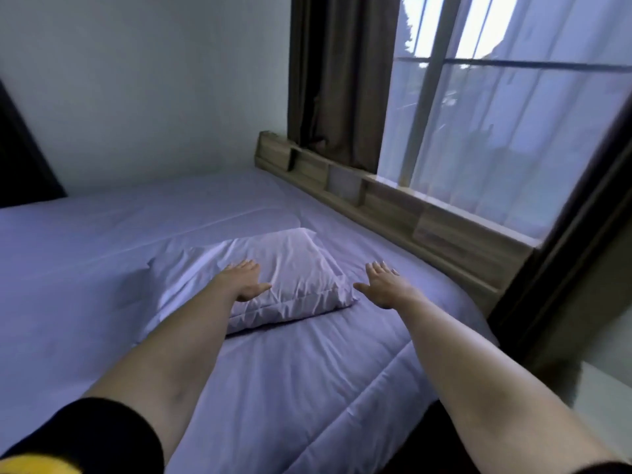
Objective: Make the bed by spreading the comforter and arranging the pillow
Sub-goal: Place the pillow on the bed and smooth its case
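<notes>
Both hands are flat and wide: left hand on the soft, light pillow, right hand beside it; hold its side edges

View: single head cam, wide-angle, worn by the person
Position: at the bed's side, above the comforter
Facing: forward and down across the bed, frame tilted, toward the corner where wall meets window
Nearness: forearms run up from the bottom edge; left hand and right hand mid-frame at arm's reach
Overlap: none, only one view
</notes>
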{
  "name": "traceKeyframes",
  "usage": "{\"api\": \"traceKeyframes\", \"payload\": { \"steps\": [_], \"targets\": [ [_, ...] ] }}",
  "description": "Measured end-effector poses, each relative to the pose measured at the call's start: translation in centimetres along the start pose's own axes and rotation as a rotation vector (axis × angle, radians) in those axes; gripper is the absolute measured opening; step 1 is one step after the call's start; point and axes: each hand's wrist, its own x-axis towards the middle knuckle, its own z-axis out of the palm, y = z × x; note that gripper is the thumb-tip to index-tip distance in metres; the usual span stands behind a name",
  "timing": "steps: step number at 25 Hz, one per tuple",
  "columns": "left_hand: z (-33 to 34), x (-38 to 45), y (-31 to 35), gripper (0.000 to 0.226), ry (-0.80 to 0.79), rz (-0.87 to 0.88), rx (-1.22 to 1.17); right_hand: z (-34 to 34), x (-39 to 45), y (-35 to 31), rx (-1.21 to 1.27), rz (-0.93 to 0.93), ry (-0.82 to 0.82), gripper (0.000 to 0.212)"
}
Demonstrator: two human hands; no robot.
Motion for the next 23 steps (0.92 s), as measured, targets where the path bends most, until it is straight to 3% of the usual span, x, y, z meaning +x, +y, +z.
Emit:
{"api": "traceKeyframes", "payload": {
  "steps": [7,13,19,23],
  "targets": [
    [6.1,5.9,-6.3,0.077,-0.089,-0.185,-0.076,5.1,13.1,-4.3,-0.042,-0.260,-0.039,0.079],
    [12.5,11.4,-7.7,0.080,-0.096,-0.292,-0.134,12.1,22.2,-6.2,-0.048,-0.475,-0.091,0.083],
    [17.7,17.9,-8.4,0.097,-0.067,-0.288,-0.124,18.3,29.2,-6.1,-0.046,-0.584,-0.066,0.088],
    [20.7,19.8,-9.1,0.098,-0.004,-0.301,-0.081,20.5,32.5,-6.4,-0.055,-0.680,0.060,0.087]
  ]
}}
